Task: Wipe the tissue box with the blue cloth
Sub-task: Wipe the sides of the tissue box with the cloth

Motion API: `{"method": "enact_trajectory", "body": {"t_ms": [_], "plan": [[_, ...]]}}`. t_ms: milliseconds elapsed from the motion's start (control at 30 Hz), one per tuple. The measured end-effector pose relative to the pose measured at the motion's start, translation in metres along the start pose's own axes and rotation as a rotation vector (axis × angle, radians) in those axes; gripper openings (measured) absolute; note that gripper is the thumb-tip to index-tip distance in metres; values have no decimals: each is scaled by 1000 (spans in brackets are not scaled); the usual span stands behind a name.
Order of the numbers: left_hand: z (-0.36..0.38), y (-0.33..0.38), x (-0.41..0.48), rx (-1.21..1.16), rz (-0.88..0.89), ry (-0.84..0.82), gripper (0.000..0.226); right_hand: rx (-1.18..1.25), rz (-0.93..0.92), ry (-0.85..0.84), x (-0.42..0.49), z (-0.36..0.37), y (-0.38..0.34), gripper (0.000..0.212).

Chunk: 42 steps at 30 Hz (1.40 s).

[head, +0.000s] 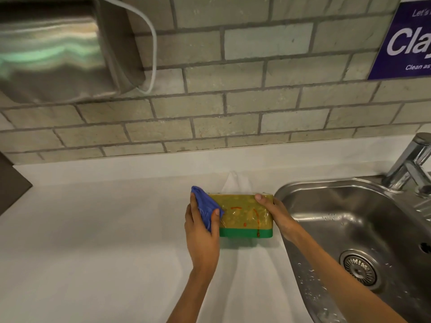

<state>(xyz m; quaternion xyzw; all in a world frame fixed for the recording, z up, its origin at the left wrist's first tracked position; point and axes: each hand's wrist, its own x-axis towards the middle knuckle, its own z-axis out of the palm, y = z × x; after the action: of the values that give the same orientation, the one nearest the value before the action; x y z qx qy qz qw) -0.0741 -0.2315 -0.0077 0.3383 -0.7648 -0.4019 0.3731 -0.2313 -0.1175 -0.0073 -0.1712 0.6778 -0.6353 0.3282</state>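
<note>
The tissue box (245, 213) stood on the white worktop (93, 241), just left of the steel sink (349, 217) and near the middle of the view. Its near face was yellow-green with a green band along the bottom edge, and it carried red marks, one of which ran down onto the green band. A white tissue (235, 184) protruded from the top of the box on the far side.

The left hand (201, 229) was closed around the blue cloth (206, 207), with the thumb laid over the cloth's near side. The bunched cloth was pressed against the left end of the box, covering the upper left corner of the near face.

The right hand (277, 214) gripped the right end of the box, with fingertips hooked over the top right edge and the palm against the right side. The right forearm crossed above the left rim of the sink.

The sink bowl held water droplets and a round drain strainer (359, 268). A chrome faucet (410, 166) stood at the far right. Behind the worktop rose a grey brick-pattern tiled wall (233, 101). A stainless dispenser (58, 47) with a white cable (152, 43) hung at upper left, and a purple sign (405, 40) with white lettering occupied the upper right.
</note>
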Motion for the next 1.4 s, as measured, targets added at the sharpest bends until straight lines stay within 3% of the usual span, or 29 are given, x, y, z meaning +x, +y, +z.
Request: {"method": "enact_trajectory", "body": {"t_ms": [133, 267, 467, 567, 733, 833, 1000, 1133, 1233, 1400], "plan": [[-2, -11, -12, -147, -24, 35, 64, -2, -14, 7, 0, 0, 0, 74], [-5, -4, 2, -150, -99, 104, 60, -20, -23, 3, -1, -2, -2, 72], [10, 28, 13, 294, 81, 86, 64, -21, -16, -6, -1, -2, -4, 63], [8, 15, 1, 380, 231, 44, 59, -26, -16, -8, -2, -2, -5, 54], [-1, -10, -11, 111, 151, 83, 52, -28, -8, -10, -3, -2, -7, 54], [-1, -3, 2, 80, 78, 84, 49, -40, 0, -6, -4, -2, -8, 67], [12, 27, 13, 376, 261, 42, 50, -47, 23, -6, -5, -1, -11, 79], [13, 8, 1, 573, 432, -1, 47, -34, 36, -3, -5, 0, -15, 78], [6, -9, -6, 506, 461, -14, 45, -45, 43, 1, -7, -2, -16, 83], [5, -2, 1, 165, 209, 25, 54, -74, 48, 7, -11, -1, -19, 90]]}}
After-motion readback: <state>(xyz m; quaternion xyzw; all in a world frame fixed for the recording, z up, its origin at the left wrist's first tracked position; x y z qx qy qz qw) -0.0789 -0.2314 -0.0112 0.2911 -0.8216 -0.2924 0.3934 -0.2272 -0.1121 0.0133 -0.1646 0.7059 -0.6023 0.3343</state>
